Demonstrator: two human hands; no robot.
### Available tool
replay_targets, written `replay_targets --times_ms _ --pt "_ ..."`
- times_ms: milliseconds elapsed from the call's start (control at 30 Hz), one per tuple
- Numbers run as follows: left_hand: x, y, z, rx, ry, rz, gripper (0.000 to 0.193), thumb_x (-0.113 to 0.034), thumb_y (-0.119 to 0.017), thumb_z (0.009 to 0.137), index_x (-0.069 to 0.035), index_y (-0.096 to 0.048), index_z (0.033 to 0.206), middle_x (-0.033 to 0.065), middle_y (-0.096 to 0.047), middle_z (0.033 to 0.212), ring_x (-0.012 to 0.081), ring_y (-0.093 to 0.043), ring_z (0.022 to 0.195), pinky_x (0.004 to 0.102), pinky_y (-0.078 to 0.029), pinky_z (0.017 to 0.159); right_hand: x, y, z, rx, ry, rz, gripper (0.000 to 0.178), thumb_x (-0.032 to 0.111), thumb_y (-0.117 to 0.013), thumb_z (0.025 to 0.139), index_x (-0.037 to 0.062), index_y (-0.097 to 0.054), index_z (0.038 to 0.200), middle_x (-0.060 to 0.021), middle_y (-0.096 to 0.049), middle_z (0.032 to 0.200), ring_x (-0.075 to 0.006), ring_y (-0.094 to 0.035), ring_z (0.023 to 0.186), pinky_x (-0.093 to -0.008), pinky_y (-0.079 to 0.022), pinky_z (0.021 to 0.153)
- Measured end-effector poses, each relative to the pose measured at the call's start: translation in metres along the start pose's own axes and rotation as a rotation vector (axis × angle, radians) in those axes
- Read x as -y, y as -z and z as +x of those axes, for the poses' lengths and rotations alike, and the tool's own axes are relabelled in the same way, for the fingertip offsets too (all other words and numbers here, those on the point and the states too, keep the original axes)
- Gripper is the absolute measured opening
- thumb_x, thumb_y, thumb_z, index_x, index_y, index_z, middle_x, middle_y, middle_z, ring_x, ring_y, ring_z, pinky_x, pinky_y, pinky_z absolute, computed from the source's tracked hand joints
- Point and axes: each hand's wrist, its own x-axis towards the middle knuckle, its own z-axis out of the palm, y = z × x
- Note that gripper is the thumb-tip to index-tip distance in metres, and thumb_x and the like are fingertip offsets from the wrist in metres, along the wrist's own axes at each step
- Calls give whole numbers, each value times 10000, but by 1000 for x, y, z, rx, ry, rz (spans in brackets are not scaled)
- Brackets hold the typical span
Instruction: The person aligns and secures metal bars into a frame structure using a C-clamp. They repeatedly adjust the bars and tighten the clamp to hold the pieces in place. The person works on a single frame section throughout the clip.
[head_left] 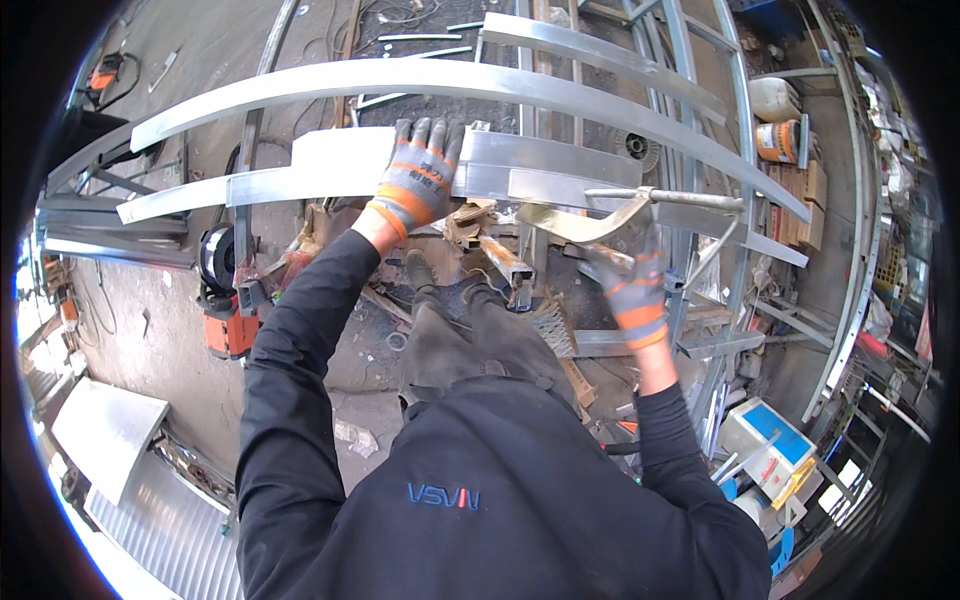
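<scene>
My left hand [418, 178], in a grey and orange glove, lies flat with fingers spread on a long flat metal bar [330, 160] that runs across the frame. My right hand [632, 285], gloved the same way, grips the curved handle of a metal clamp [600, 215], whose bar reaches over the right end of the same metal bar. Another curved metal strip [420, 78] arches just beyond. Below the bars I see my legs and boots.
An orange welding machine [228, 325] stands on the concrete floor at left. Metal frames and rails [700, 120] lie at the far right, with boxes [805, 190] and canisters behind. A corrugated metal sheet [110, 430] lies lower left, a blue and white box [765, 430] lower right.
</scene>
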Motion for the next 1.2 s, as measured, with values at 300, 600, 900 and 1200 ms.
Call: replay_targets --times_ms 300,600,900,1200 --pt "-3 -2 0 14 4 -7 1061 -391 -919 791 58 -509 1661 315 -591 1527 495 -576 1423 658 -397 1275 -119 -51 124 53 491 -588 1003 598 -842 853 87 -596 1681 -230 -638 1518 -459 -581 1455 -640 -451 1255" --pt "27 6 -11 33 -141 -19 1130 -443 -998 753 -183 -537 1751 212 -573 1678 416 -547 1557 631 -379 1333 -118 -51 127 54 572 -463 1202 661 -926 754 135 -524 1756 -232 -617 1547 -479 -578 1451 -632 -493 1227" --pt "20 -15 -47 -24 -282 27 839 -398 -838 926 -363 -581 1724 66 -556 1750 320 -540 1613 683 -394 1347 -117 -54 120 96 466 -583 1176 773 -851 836 140 -527 1773 -107 -594 1727 -371 -531 1561 -524 -409 1352" --pt "27 -28 -26 -56 -291 -19 977 -564 -916 876 -284 -567 1745 105 -547 1768 385 -520 1616 641 -378 1362 -109 -42 108 107 509 -629 1183 693 -880 824 91 -502 1769 -186 -584 1699 -426 -530 1561 -563 -402 1351"
